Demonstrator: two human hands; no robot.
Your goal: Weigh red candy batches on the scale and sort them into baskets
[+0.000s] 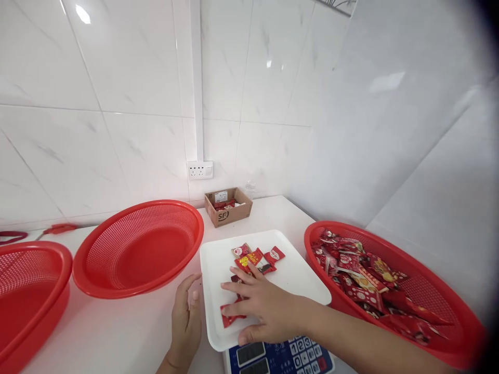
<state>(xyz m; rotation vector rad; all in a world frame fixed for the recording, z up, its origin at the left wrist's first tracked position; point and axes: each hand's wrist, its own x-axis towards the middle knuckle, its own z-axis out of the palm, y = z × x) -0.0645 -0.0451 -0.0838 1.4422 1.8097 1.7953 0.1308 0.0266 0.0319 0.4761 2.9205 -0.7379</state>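
A white tray (296,272) sits on a blue electronic scale (280,356) in front of me. Several red candy packets (255,258) lie near the tray's far side. My right hand (259,306) rests on the tray with fingers spread flat over one red packet (230,316) near the left front. My left hand (187,317) lies on the white counter just left of the tray, fingers together and slightly curled beside the tray's edge, holding nothing.
A red mesh basket (456,311) full of red candy packets stands to the right. Two empty red baskets (138,249) (27,291) sit to the left. A small cardboard box (228,206) stands by the tiled wall under a socket (200,170). Red-handled scissors (54,229) lie far left.
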